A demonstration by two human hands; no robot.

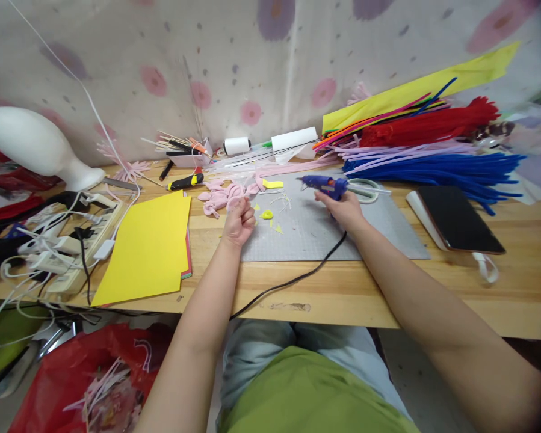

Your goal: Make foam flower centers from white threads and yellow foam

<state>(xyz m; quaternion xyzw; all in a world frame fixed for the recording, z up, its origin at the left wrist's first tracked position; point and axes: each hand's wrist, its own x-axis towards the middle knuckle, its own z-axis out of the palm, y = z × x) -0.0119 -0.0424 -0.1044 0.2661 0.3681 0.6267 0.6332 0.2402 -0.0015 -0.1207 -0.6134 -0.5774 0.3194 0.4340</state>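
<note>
My right hand (346,210) is wrapped round a blue hot glue gun (321,183), its nozzle pointing left over the grey cutting mat (378,231). A black cord runs from the gun down over the table's front edge. My left hand (239,222) is closed, with the fingers curled in; whatever they hold is hidden or too small to make out. Just beyond it lie pink fuzzy pipe-cleaner shapes (222,196). Small yellow scraps (266,214) and thin white bits are scattered on the mat between my hands, with a yellow strip (272,184) behind them.
Yellow paper sheets (146,246) and a cable-crowded power strip (89,240) are at left. A utility knife (185,182) lies behind the sheets. Blue pipe cleaners (432,168), red ones (432,123) and a phone (460,218) occupy the right. A red bag (76,373) sits below the table.
</note>
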